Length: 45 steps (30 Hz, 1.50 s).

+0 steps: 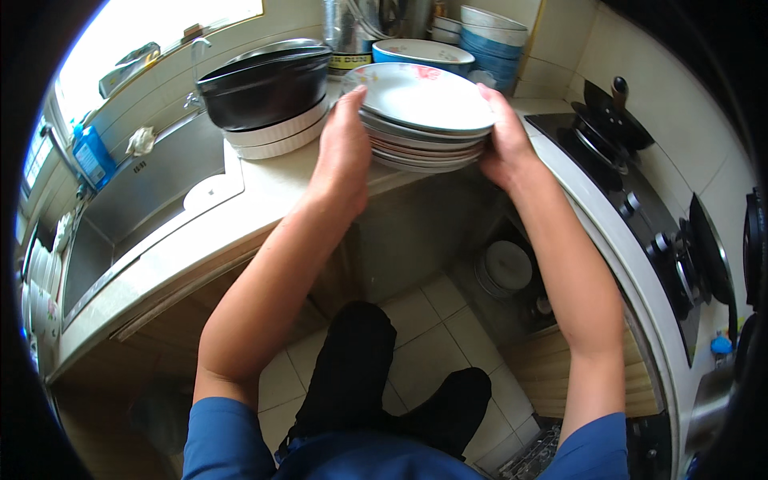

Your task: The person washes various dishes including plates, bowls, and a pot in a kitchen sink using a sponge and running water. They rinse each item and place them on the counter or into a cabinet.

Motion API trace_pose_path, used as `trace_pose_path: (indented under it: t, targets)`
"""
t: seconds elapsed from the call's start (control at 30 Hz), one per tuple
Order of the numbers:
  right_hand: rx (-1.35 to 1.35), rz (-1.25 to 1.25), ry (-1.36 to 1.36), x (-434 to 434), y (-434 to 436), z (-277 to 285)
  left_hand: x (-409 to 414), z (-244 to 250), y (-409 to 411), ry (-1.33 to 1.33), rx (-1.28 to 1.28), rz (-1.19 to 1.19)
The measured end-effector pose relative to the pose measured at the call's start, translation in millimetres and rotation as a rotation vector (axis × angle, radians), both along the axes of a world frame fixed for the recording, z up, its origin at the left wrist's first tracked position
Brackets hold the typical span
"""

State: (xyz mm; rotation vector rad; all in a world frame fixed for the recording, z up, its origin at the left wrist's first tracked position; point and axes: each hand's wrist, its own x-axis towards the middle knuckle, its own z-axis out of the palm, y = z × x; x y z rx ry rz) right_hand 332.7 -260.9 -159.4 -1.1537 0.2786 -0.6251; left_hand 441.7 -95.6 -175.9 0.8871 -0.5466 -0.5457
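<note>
Between my two hands is a stack of several plates [429, 102], the top one white with pink and yellow flowers. My left hand [347, 141] grips the stack's left rim, thumb on the top plate. On the right side, my right hand [506, 138] holds the edge, its fingers partly hidden beneath the plates. The stack is at the front edge of the white countertop [276, 186]; whether it rests there or is lifted, I cannot tell. Just left of my left hand stand a black bowl [264, 90] and white ribbed dishes [279, 133] under it.
Behind the plates are a blue bowl [423, 53] and a stack of blue-and-white bowls [492, 51]. A steel sink [168, 162] lies left, a gas stove [618, 186] with pans right. Below, an open cupboard holds more plates [507, 267]. A wooden cabinet door [585, 372] stands near my right arm.
</note>
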Motion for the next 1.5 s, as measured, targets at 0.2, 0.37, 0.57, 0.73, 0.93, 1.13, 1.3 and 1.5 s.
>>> trace_pose_path:
  t: [0.2, 0.37, 0.57, 0.73, 0.93, 1.13, 1.3, 1.5]
  targets:
    - [-0.037, -0.041, -0.043, -9, 2, 1, -1, -2, -2, -0.008, -0.039, 0.066]
    - [-0.254, -0.448, -0.039, -81, -21, -30, -66, -41, 25, -0.445, -0.199, 0.374]
    - [-0.025, -0.499, 0.350, -159, -15, -233, -158, -161, 43, -1.048, 0.235, -0.691]
    - [0.598, -0.713, 0.720, -218, -105, -438, -185, -257, -11, -1.690, 0.661, -1.201]
    - [0.768, -0.937, 0.750, -224, -181, -509, -206, -279, -6, -1.742, 0.564, -1.000]
    - [0.544, -0.902, 0.980, -197, -194, -526, -196, -287, -3, -1.774, 0.619, -1.036]
    - [0.742, -0.969, 0.765, -226, -231, -593, -198, -296, -14, -1.793, 0.623, -1.107]
    - [0.841, -0.972, 0.573, -162, -212, -560, -181, -299, -8, -1.758, 0.733, -1.056]
